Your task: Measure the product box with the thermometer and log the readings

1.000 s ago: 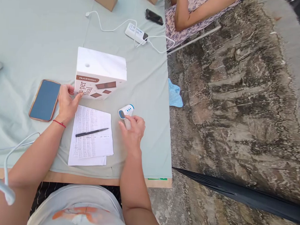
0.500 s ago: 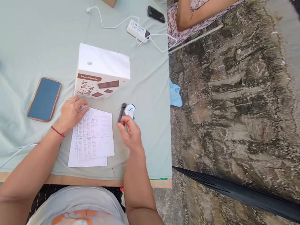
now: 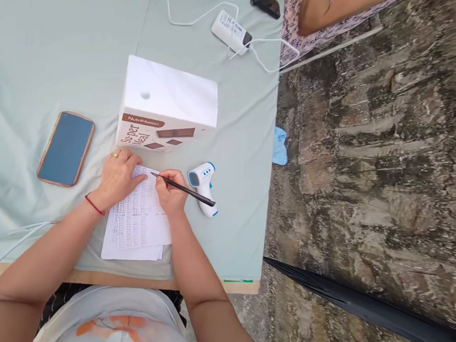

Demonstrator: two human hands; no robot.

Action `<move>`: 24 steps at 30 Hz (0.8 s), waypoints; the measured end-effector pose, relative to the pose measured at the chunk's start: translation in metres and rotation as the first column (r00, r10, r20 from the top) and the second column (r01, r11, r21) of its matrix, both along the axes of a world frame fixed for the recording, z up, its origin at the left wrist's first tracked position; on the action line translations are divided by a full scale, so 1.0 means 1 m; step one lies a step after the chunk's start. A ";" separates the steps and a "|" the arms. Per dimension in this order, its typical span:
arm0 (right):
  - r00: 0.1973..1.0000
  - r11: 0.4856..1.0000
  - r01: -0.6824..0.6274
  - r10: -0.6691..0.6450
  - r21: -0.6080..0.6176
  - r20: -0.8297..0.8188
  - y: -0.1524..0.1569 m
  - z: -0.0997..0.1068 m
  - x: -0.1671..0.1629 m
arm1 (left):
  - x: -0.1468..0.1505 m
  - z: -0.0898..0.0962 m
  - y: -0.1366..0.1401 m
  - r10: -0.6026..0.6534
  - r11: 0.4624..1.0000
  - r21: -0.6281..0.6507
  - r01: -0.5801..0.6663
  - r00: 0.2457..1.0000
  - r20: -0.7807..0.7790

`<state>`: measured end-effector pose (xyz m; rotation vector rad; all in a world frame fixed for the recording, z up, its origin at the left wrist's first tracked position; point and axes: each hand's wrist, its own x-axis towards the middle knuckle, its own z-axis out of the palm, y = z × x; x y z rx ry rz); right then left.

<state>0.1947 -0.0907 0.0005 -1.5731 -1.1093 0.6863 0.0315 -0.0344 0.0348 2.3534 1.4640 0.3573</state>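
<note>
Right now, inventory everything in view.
tablecloth: one, pale green, centre
papers: at least two, white, lower centre
pen: one, black, over papers
thermometer gun: one, white-blue, right of papers
box: one, white-brown, behind papers
phone: one, dark, left
labelled device: one, white, top
gadget: one, black, top
cables: several, white, top, left
crumpled sheet: one, blue, right
strip: one, black, lower right
co-worker's arm: one, upper right
left hand: one, on papers
right hand: one, holding pen

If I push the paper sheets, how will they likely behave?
The paper sheets look thin, so they would probably bend. Their lower edges sit offset, so they may slide apart. The left hand lies partly over them, which might restrain them.
</note>
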 end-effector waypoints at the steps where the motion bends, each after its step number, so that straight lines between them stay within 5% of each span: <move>1: 1.000 1.000 0.006 -0.006 -0.012 0.031 -0.001 -0.001 0.000 | 0.000 0.000 0.000 0.004 1.000 -0.003 -0.004 1.000 0.010; 11: 0.994 0.999 -0.040 0.036 0.034 0.104 -0.001 0.004 0.000 | 0.003 0.004 -0.004 0.061 0.997 -0.046 -0.061 0.998 0.006; 24: 0.991 0.997 -0.033 0.042 -0.068 0.131 -0.001 0.001 0.002 | 0.005 0.002 -0.003 0.059 0.998 -0.037 -0.058 0.998 0.026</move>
